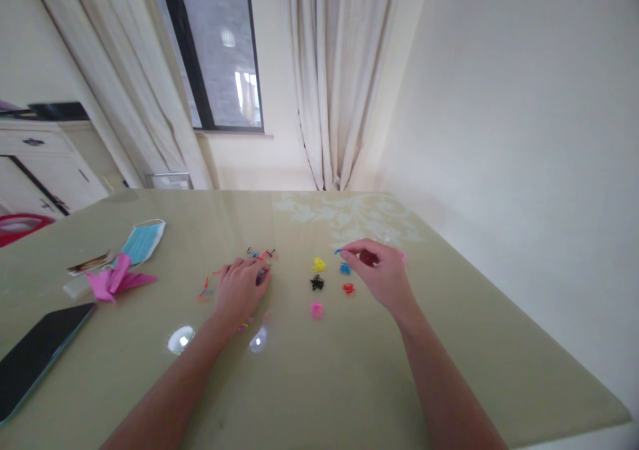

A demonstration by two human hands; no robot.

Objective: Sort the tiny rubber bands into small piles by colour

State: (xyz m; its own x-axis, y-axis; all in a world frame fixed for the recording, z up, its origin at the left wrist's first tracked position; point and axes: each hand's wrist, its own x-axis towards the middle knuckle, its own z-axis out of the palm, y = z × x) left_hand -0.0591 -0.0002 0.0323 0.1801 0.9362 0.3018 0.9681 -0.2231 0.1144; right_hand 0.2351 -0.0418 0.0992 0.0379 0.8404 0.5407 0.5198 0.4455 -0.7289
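My right hand (382, 270) pinches a small blue rubber band (338, 251) between thumb and forefinger. Just below it lies a pile of blue rubber bands (345, 269). Nearby are separate little piles: yellow rubber bands (319, 264), black rubber bands (317, 282), red rubber bands (348, 289) and pink rubber bands (317, 311). On the left, my left hand (242, 287) rests over mixed rubber bands (263, 255), its fingers curled and thumb close to the forefinger. What those fingertips hold is too small to make out. Loose orange bands (205, 283) lie left of that hand.
A pink folded-paper figure (117, 280), a blue face mask (144, 242) and a black phone (42, 350) lie on the table's left side. The glossy tabletop (319, 383) reflects lights. A wall (539, 170) runs along its right edge, with curtains (339, 77) behind.
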